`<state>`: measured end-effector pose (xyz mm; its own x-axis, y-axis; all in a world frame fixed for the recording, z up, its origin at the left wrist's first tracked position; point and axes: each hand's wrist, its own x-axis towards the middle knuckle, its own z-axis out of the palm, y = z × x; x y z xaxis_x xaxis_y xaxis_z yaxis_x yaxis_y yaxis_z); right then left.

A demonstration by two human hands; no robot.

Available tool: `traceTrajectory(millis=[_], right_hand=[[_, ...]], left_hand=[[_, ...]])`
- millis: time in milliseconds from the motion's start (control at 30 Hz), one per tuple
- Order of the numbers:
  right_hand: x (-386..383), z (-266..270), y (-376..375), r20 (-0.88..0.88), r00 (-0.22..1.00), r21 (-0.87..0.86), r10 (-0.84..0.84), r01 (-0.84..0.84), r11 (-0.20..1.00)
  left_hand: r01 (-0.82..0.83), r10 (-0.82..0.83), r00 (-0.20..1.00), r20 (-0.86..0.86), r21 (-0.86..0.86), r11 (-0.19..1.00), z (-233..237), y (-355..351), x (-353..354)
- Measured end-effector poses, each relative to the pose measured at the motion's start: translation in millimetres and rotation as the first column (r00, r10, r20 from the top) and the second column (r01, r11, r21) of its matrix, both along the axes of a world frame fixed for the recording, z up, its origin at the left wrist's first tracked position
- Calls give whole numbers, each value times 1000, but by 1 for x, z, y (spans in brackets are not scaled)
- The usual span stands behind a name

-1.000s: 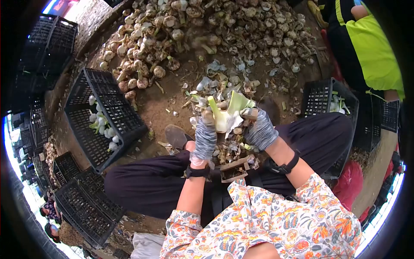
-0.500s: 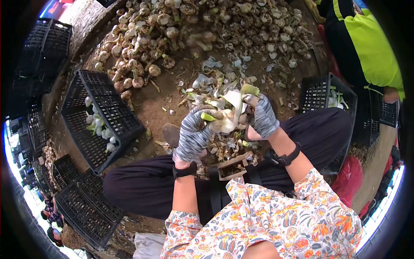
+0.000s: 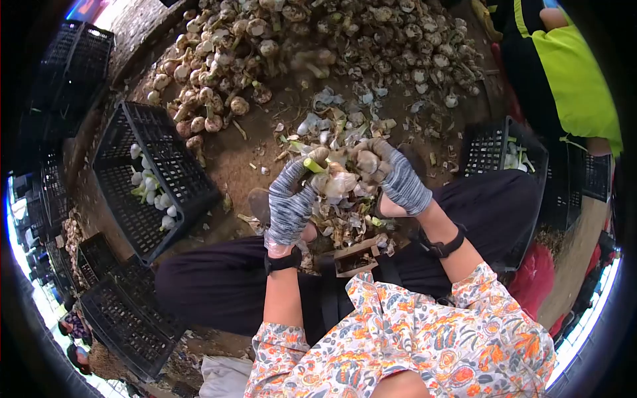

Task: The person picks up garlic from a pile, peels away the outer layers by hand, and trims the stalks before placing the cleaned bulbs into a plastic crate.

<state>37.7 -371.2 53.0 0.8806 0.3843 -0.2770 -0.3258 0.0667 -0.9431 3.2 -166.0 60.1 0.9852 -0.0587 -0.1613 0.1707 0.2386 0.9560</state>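
Observation:
My left hand (image 3: 296, 199), in a grey striped glove, grips a garlic bulb (image 3: 338, 184) whose short green stem stub sticks out by the thumb. Just right of the bulb is my right hand (image 3: 398, 178), gloved the same way, with its fingers curled and close together; whether something is between them I cannot make out. Loose peelings (image 3: 348, 219) lie on the ground below and beyond both hands. A small wooden box (image 3: 356, 259) stands between my legs.
Unpeeled garlic (image 3: 318, 40) is heaped at the far side. Black crates holding white bulbs stand left (image 3: 126, 179) and right (image 3: 484, 149). More crates (image 3: 129, 318) are at lower left. A person in bright yellow (image 3: 574, 73) is at the upper right.
The pale leafy piece that stood up from the bulb no longer shows there. My right hand has shifted slightly left and down, and its fingers have curled closer.

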Motion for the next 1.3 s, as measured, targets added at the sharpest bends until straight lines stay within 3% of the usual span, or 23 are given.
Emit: traceTrajectory(millis=[67, 100, 200, 267, 333, 433, 533, 567, 600, 633, 667, 733, 800, 833, 867, 900, 933, 1000, 1067, 1133, 1167, 1233, 1300], right_hand=[[4, 0, 7, 85, 970, -398, 226, -175, 900], [6, 0, 10, 84, 971, -400, 225, -174, 900], [4, -2, 18, 200, 958, -365, 206, -123, 923], [7, -9, 3, 273, 918, -322, 288, -195, 926], [12, 9, -5, -59, 969, -184, 240, -247, 951], [8, 8, -11, -151, 974, -66, 170, -182, 981], [-5, 16, 11, -219, 975, 68, 36, -22, 997], [-9, 14, 15, 105, 991, -227, 88, -62, 972], [-12, 10, 17, 386, 896, -499, 221, 1, 867], [-14, 4, 17, 651, 714, -549, 256, 211, 809], [-11, 7, 16, 650, 716, -549, 254, 211, 809], [-2, 15, 13, 311, 929, -513, 199, -12, 858], [4, 2, 6, 355, 925, -501, 138, 63, 863], [8, -3, 1, 280, 956, -547, 88, 83, 833], [11, -11, -5, 208, 978, -593, 33, 99, 799], [13, -29, -12, 248, 964, -695, 97, 107, 711], [8, -42, -24, 248, 964, -696, 97, 107, 710], [8, -34, -28, -32, 926, -750, 375, -270, 603], [5, -30, -23, -80, 875, -762, 478, -363, 536], [-1, 10, -1, 489, 842, -528, 229, 76, 846], [2, 26, 8, 489, 842, -527, 228, 77, 846], [6, 49, 19, 227, 972, -57, 65, -54, 997], [2, 28, 17, 283, 946, -131, 157, -124, 984]], left_hand=[[26, -28, 999, 28, 53, 998, -5, -1, -1], [33, -40, 997, 59, 103, 994, -6, -3, -2], [36, -54, 992, 110, 167, 985, -5, -5, -5], [81, -96, 988, 125, 119, 990, -5, -5, -5], [72, -80, 993, 91, 85, 994, -5, -5, -5], [50, -51, 998, 29, 9, 999, -3, -8, -2], [54, -64, 996, 62, 148, 987, 6, -10, 3], [47, -59, 995, 80, 145, 988, 7, -11, 3], [42, -56, 994, 96, 142, 989, 8, -12, 2], [48, -61, 994, 93, 143, 989, 8, -12, 1], [65, -86, 992, 93, 214, 975, 8, -12, 0], [81, -110, 990, 89, 286, 955, 5, -11, 0], [133, -184, 976, 117, 350, 927, -1, -13, 1], [113, -119, 992, 54, 90, 989, -1, -17, -1], [112, -118, 991, 57, 89, 990, 4, -17, 0], [85, -85, 996, 38, -1, 996, 10, -17, 1], [56, -55, 998, 14, -89, 994, 13, -16, 0], [29, -34, 998, -49, -104, 994, 4, -7, -3], [-145, 56, 973, -225, -401, 904, -5, -3, -3], [-197, 76, 959, -273, -446, 873, -9, -4, -4], [-193, 64, 960, -272, -480, 856, -8, -6, -4], [-172, 18, 963, -269, -561, 810, -17, -8, -3], [-191, -30, 936, -351, -576, 795, -15, -7, -4]])
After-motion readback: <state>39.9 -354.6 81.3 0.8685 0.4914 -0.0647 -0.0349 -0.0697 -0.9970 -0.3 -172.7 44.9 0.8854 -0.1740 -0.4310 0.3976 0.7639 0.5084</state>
